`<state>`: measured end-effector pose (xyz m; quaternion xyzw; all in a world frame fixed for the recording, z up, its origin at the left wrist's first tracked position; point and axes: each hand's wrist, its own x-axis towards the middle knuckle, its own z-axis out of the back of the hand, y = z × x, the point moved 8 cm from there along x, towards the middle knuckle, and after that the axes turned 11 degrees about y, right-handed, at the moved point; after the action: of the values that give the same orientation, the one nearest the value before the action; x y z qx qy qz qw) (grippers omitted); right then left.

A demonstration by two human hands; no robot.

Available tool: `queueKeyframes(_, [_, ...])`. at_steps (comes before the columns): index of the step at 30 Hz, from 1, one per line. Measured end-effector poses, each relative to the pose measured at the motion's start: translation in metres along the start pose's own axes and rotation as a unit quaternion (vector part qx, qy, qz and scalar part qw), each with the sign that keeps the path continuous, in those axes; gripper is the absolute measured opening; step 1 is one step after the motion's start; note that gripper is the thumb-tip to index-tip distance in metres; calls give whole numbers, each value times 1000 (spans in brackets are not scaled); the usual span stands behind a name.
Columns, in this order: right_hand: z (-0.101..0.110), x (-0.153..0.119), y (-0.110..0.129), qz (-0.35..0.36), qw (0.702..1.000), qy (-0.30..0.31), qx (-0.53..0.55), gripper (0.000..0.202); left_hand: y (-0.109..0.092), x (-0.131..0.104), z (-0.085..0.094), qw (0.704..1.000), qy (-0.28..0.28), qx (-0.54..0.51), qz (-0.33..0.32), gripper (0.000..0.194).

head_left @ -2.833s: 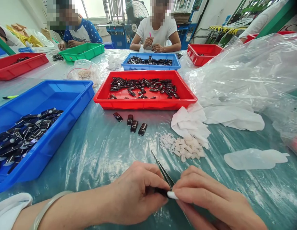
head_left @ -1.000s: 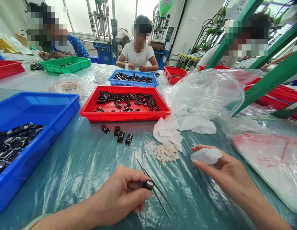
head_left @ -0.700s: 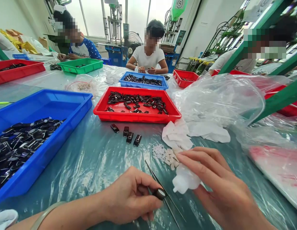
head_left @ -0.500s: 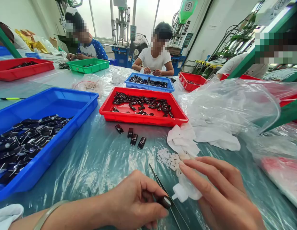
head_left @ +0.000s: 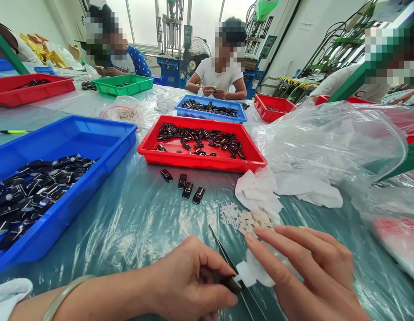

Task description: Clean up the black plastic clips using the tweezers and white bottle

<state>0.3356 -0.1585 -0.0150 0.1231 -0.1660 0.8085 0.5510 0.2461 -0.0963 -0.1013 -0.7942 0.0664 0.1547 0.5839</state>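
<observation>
The left hand [head_left: 190, 285] is pinching a small black part [head_left: 231, 283] between thumb and forefinger, low in the head view and just above the table [head_left: 143, 214]. The right hand [head_left: 310, 276] is gripping a small white squeeze bottle [head_left: 256, 273], fingers curled over its body, and is pressing its nozzle against the part. Tweezers [head_left: 223, 252] are lying on the table, passing under the two hands.

The part is looking hard, glossy and very light, so it is likely slippery; pinching it by its long edges, as the left fingers are doing, is leaving its face free. The bottle is looking soft-walled and light, best held around its middle so that a gentle squeeze is enough. What is passing from nozzle to part is too small to make out.

Just beyond the hands, a heap of white bits [head_left: 247, 218] is lying beside crumpled white cloth [head_left: 260, 189]. Four more black parts [head_left: 183, 183] are sitting in a row before a red tray [head_left: 200, 161] that is holding many like them. A blue tray [head_left: 103, 151] at the left is holding another batch. A big clear bag [head_left: 327, 138] is billowing at the right. Other people are working at the far side of the table.
</observation>
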Motion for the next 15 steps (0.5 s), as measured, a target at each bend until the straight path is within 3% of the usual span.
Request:
queueKeyframes(4, [0,0,3,21,999,6,-25,44,-3,0,-1,1000,1,14,2,7])
queueKeyframes(10, [7,-1,1,-62,997,-37,4,34,2,-2,0,1000,-2,3,16,12])
queueKeyframes(15, [7,-2,2,-55,998,-11,3,29,5,-1,2,1000,-8,-2,22,16])
